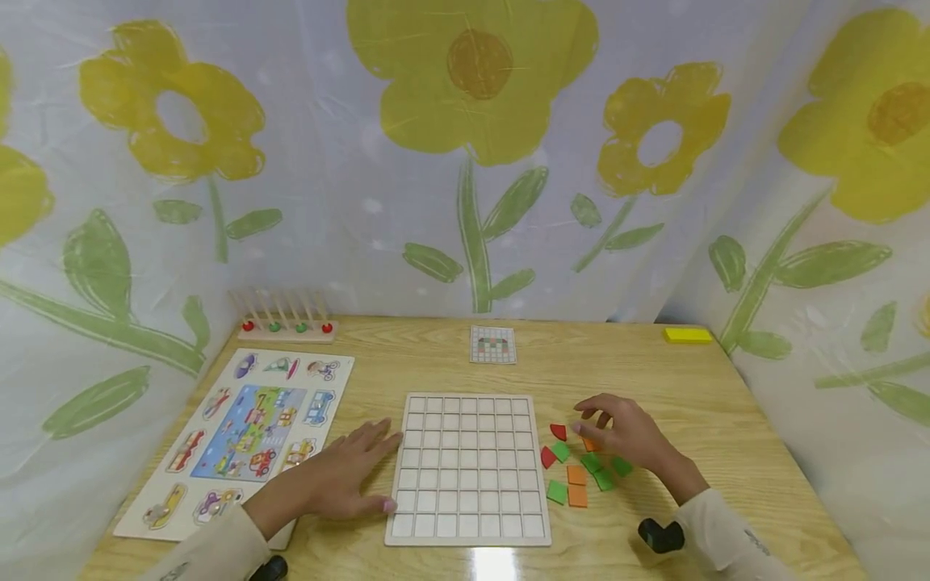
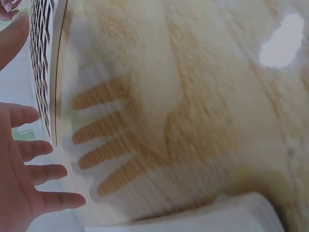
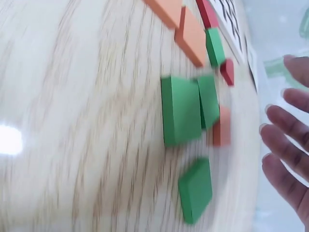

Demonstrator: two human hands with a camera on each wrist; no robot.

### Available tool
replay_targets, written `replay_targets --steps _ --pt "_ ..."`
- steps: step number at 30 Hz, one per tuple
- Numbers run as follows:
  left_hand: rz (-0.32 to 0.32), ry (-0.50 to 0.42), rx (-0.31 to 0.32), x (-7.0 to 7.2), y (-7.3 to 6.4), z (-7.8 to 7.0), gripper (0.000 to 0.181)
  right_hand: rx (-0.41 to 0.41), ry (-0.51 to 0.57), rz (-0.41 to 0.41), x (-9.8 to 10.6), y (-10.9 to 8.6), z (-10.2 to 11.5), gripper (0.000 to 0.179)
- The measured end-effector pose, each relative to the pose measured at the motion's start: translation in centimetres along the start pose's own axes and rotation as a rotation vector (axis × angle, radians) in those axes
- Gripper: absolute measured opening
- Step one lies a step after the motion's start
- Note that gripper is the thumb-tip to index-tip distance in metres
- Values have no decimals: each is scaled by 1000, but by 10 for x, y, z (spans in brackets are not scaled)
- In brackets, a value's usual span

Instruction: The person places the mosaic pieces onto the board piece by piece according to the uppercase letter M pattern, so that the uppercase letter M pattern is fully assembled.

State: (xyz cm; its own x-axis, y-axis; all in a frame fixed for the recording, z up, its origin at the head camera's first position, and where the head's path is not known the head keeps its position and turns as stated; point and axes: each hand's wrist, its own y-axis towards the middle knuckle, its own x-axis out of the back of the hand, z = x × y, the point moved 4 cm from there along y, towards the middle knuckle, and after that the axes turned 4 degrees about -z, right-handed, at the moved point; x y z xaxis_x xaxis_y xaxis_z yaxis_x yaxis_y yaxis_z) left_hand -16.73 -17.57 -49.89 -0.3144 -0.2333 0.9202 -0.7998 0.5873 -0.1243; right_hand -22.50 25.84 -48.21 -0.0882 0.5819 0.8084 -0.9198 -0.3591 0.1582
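Pale wood forms the grid board [image 1: 468,459], lying flat in the middle of the table [image 1: 407,351]; it is about as wide as deep, so no long axis stands out, and its side edges run away from the person. Along its left edge lies the left hand [image 1: 345,478], fingers straight and spread, tips at the rim; whether they touch it I cannot tell. Right of the board, the right hand [image 1: 626,429] is poised over the loose pieces, fingers bent and apart with nothing between them. Nearest below it is an orange square [image 1: 592,445]. Two further orange squares [image 1: 577,485] sit end to end, their joint long axis running away from the person. Two green squares [image 1: 597,470] touch on a slant, and two red quarter-circles [image 1: 548,457] lie near the board's right edge, turned differently from each other.
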Motion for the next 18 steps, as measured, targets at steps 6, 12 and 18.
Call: replay_targets --steps 6,12,18 --pt "41 -2 18 -3 3 -1 101 -3 -59 72 -17 9 4 28" --pt "63 9 29 -2 2 -2 104 -1 -106 92 -28 18 8 19" --pt "56 20 8 -6 3 0 105 -23 -146 113 -33 22 8 13"
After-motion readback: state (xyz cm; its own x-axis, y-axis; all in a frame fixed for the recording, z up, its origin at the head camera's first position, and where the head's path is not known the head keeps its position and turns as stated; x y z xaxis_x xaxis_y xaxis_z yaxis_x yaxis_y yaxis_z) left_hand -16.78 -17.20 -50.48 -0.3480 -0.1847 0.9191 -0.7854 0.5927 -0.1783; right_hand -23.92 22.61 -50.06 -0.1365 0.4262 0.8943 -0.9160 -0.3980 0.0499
